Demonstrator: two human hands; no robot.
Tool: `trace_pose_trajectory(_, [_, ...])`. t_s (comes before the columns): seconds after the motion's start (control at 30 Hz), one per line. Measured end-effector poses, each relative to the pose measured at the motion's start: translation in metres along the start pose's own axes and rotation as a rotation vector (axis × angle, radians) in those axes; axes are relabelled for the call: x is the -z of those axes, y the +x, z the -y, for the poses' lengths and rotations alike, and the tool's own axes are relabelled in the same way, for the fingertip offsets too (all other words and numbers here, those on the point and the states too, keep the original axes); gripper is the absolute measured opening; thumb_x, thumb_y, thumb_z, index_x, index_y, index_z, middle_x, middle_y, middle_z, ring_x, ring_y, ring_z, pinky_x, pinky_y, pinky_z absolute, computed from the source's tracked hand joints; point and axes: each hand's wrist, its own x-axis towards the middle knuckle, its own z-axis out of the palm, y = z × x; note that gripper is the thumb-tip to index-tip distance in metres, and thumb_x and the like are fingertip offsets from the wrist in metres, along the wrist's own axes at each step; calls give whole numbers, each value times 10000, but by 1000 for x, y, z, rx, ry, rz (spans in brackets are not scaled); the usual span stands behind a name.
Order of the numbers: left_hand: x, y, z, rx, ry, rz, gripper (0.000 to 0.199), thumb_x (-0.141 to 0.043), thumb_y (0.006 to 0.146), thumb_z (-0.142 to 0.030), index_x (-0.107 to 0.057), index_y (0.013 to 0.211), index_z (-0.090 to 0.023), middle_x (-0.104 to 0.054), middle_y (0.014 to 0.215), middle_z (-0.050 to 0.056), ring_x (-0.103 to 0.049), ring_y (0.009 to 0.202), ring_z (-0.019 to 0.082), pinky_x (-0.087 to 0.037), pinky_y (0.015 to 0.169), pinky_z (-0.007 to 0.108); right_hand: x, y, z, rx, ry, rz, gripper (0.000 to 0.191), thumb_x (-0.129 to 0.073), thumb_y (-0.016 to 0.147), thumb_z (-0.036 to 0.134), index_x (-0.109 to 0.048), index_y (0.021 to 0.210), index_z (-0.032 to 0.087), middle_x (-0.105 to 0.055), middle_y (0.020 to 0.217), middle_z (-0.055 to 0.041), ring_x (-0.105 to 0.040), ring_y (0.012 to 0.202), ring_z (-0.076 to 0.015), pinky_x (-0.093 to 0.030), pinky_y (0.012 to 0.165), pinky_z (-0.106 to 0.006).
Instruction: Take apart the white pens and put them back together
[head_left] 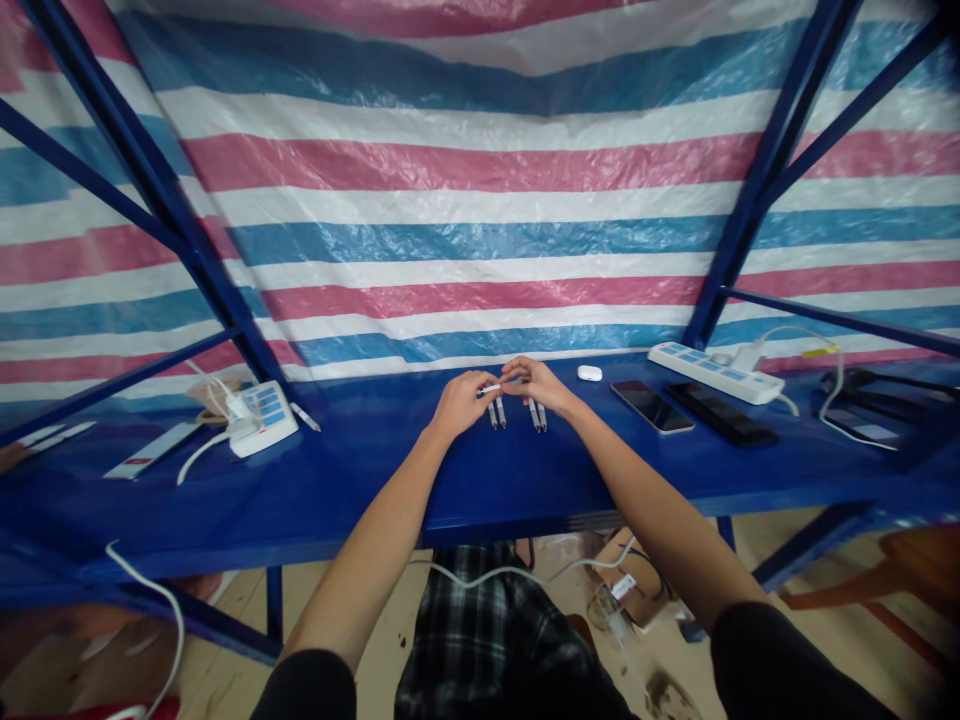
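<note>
Over the middle of the blue table (495,490), my left hand (463,402) has its fingers closed on a white pen (490,389) with a dark end, held roughly level. The fingers of my right hand (538,386) meet the other end of that pen, thumb and forefinger pinched round it. Two white pens (497,413) lie side by side just below the held one, partly under the fingers. Another pair of white pens (538,415) lies beneath my right hand, their dark tips toward me.
A white earphone case (589,373), two phones (651,406) and a long power strip (716,373) are on the right. Leftward are another power strip (264,418), a pen (305,417) and a flat white box (154,450). Blue metal posts flank a striped sheet behind.
</note>
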Motion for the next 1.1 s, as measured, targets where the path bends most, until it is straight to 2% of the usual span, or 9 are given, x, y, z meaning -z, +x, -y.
trace_pose_trajectory(0.13, [1,0,0,-9,-22,17,123,-681,922,-295,-736,999,-215,-758,965,42,-698,901,200,-506,805,289,0,0,-1,-59,-36,38,289,-757,796,355,-620,966,166,-727,797,-69,-605,594,-142,-421,404,-199])
trace_pose_trajectory(0.27, [0,1,1,-1,-44,30,133,-670,930,-301,-738,1001,-211,-760,951,41,-704,867,192,-505,783,279,0,0,-1,-12,-47,15,378,-821,717,273,-625,1026,179,-736,929,-70,-645,681,-150,-446,420,-185])
trace_pose_trajectory(0.4, [0,1,4,-16,-51,34,133,-670,931,-313,-743,985,-216,-762,957,40,-708,888,197,-507,791,280,1,1,-3,-65,-57,48,270,-731,837,354,-627,1002,167,-723,798,-64,-613,589,-134,-420,392,-182])
trace_pose_trajectory(0.57, [0,1,6,17,-57,46,142,-673,926,-310,-749,1005,-220,-766,970,44,-714,896,200,-519,800,287,2,1,-4,-28,-67,33,371,-801,744,249,-622,1062,180,-737,994,-77,-641,664,-134,-448,410,-178])
trace_pose_trajectory(0.7, [0,1,7,21,-71,51,151,-665,929,-320,-750,1001,-218,-767,972,46,-712,908,203,-523,817,294,2,1,-5,-62,-90,43,275,-715,858,351,-631,1036,159,-730,823,-70,-592,557,-123,-415,387,-192])
trace_pose_trajectory(0.9, [0,1,6,57,-99,53,171,-662,920,-333,-761,972,-203,-769,956,59,-713,890,205,-537,814,299,2,2,-5,10,-79,22,339,-819,722,236,-660,1013,169,-734,974,-73,-615,614,-112,-453,411,-181])
trace_pose_trajectory(1.0, [0,1,4,56,-105,50,180,-634,932,-318,-759,986,-201,-770,966,60,-713,888,201,-542,816,299,1,1,-5,-29,-71,20,344,-787,790,329,-662,1066,167,-742,883,-69,-605,561,-115,-447,395,-190])
trace_pose_trajectory(1.1, [0,1,3,33,-103,52,168,-636,924,-303,-757,977,-199,-769,959,57,-709,879,193,-541,810,290,2,1,-6,-80,-77,65,295,-722,853,398,-682,1011,153,-742,808,-76,-598,532,-119,-420,377,-190])
